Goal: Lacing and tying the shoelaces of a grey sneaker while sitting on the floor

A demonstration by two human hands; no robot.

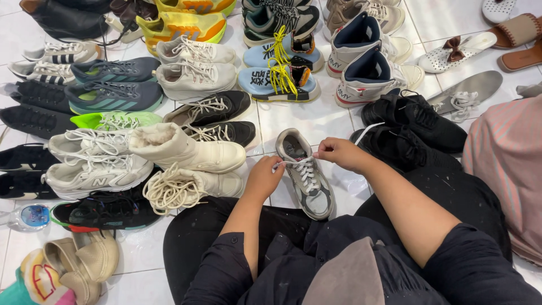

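A grey sneaker (307,183) with white laces lies on the white tiled floor in front of my crossed legs, toe pointing toward me. My left hand (263,176) pinches one end of the white lace (291,164) at the sneaker's left side. My right hand (337,152) grips the other end of the lace at the shoe's upper right, and a loose white strand sticks up from my fingers. Both of my sleeves are black and pushed up the forearms.
Many shoes lie in rows on the floor: cream boots (186,149), white sneakers (96,169), blue sneakers with yellow laces (279,79), black sneakers (415,116), high-tops (370,76). A plastic bottle (25,217) lies at left. A person in striped pink cloth (505,164) sits at right.
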